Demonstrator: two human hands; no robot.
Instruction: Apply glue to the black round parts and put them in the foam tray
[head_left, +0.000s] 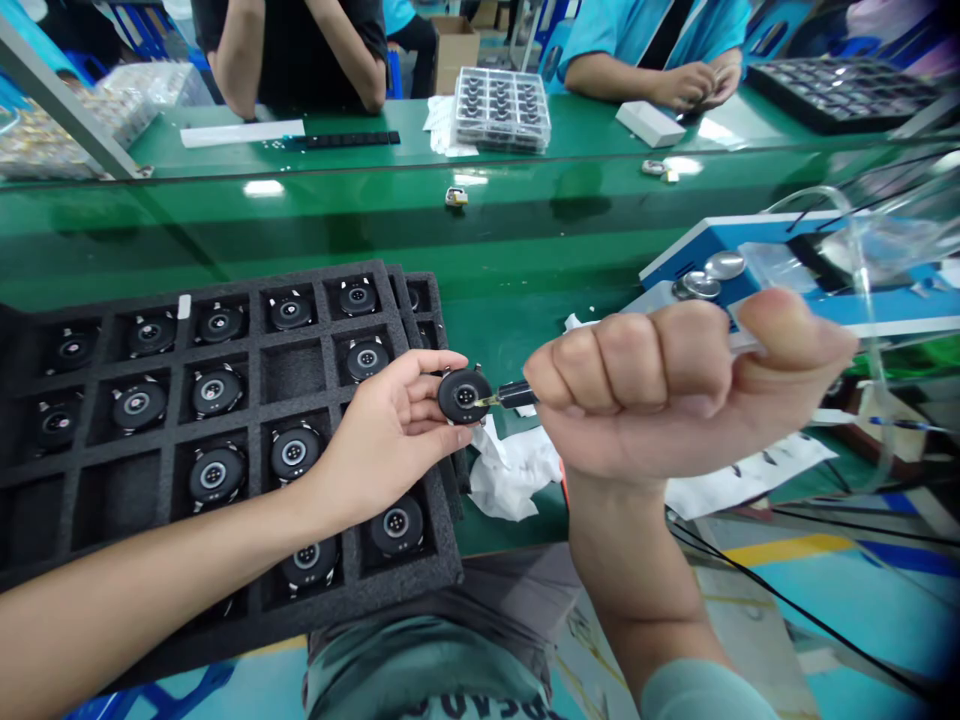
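My left hand pinches a round black watch case by its edge, its back with a sensor ring facing up. In my right hand, a closed fist, is a slim dark tool with a narrow yellowish tip. That tip meets the watch back near the sensor ring, though contact is hard to judge. Most of the tool's body is hidden by my fingers. Below and left of my left hand lies a black foam tray with more watch cases in its compartments.
Crumpled white tissue lies between my hands. Right of them stand a blue-and-white machine and a clear tube. Across the green bench are a clear plastic box, a white box and a co-worker's hands.
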